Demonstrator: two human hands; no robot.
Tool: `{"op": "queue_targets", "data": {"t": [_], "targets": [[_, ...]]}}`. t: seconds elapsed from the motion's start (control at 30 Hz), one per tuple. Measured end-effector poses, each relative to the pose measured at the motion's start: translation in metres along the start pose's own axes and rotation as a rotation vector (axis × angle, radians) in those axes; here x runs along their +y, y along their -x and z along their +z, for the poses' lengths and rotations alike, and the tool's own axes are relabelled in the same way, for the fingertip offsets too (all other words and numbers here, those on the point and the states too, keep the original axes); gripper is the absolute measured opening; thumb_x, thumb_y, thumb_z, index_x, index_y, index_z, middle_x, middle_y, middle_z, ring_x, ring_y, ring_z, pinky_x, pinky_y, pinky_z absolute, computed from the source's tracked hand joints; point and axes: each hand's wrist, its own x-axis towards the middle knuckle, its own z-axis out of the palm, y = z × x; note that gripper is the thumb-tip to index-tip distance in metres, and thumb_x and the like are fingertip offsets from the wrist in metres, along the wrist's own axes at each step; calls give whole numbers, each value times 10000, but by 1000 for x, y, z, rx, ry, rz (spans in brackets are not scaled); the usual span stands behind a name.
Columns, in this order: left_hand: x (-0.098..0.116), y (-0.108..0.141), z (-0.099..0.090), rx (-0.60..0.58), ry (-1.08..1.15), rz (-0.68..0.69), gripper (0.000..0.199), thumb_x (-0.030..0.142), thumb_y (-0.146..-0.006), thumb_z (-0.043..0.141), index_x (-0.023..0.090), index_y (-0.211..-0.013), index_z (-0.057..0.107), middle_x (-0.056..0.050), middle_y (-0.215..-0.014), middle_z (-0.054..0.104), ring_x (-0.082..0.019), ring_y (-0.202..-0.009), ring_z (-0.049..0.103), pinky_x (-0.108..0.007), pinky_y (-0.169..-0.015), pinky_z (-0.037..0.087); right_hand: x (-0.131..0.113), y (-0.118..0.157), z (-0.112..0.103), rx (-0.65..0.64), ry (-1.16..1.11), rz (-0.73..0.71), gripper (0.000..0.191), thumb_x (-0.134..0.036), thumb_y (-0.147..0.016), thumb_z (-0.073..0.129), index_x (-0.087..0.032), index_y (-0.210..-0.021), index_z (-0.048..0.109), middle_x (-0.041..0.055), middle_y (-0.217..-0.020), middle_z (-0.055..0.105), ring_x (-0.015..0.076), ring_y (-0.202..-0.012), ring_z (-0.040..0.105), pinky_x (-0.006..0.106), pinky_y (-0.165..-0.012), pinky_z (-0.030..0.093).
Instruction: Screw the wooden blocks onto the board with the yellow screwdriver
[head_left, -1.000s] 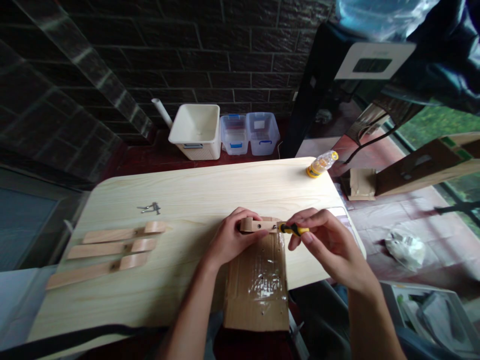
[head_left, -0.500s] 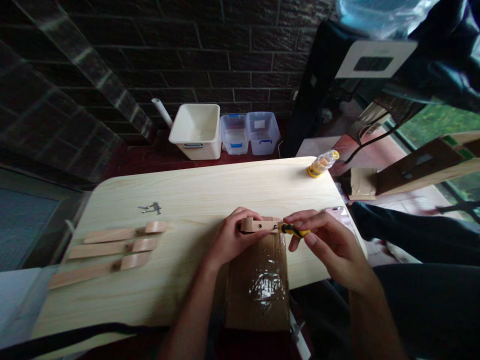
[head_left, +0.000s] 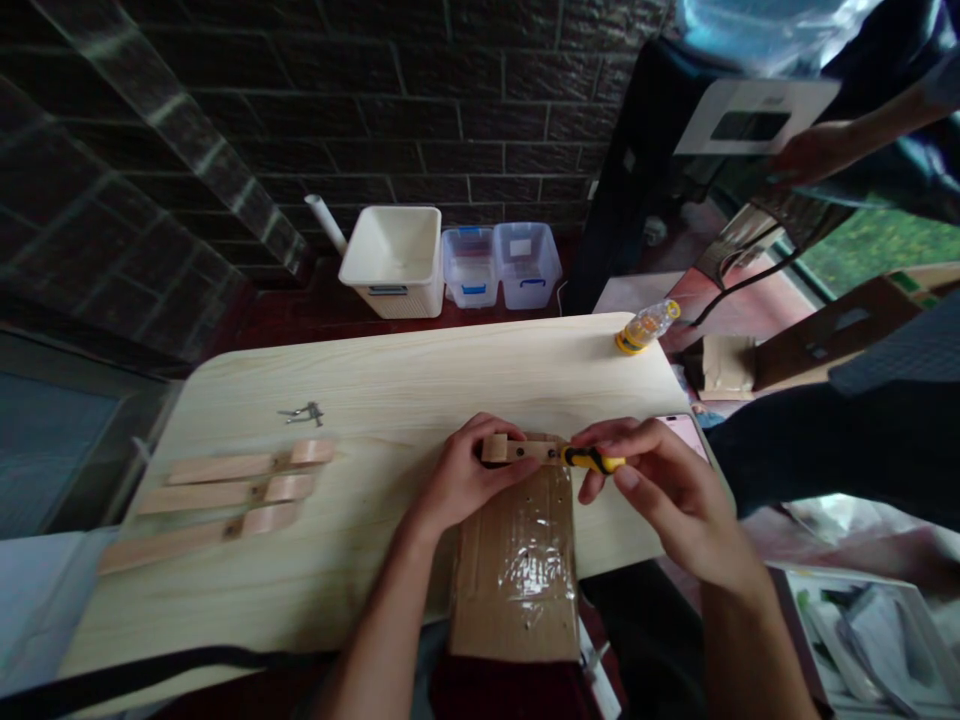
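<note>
Another person's arm (head_left: 892, 122) has come in at the top right, with a hand by the white panel (head_left: 739, 118), and that person's dark legs (head_left: 817, 445) have shifted, so the white box of odds and ends (head_left: 874, 635) shows again. Your two hands have hardly moved.

Your left hand (head_left: 466, 468) pinches the small wooden piece (head_left: 535, 454) between thumb and fingers. The piece lies at the far end of the taped cardboard (head_left: 510, 590). Your right hand (head_left: 660, 480) pinches the yellow and black screwdriver (head_left: 590, 459) by its handle. The screwdriver points left at the wooden piece, close to a dark spot near its right end. The tip is too small for me to tell if it touches.

On your left, three more wooden pieces (head_left: 214, 467) lie side by side on the table (head_left: 420, 370). A little heap of screws (head_left: 309, 413) sits just past them. A phone (head_left: 681, 433) lies behind your right hand, and a clear bottle (head_left: 649, 326) with a yellow bottom stands at the far right corner.
</note>
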Motion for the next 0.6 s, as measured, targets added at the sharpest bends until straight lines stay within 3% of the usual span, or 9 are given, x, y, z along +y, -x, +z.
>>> {"op": "queue_targets", "data": {"t": [0.6], "targets": [[-5,0,2,16,12,39,274,425,-816,793,237,-992,699,-40,-1024,692,-206,-992,646,-379,-895,512,4,1,0,6,-49,-4,148,-202,-1009,585,-263,-1135,632,70,-1169,657,164,-823,730,369,-761,619]]}}
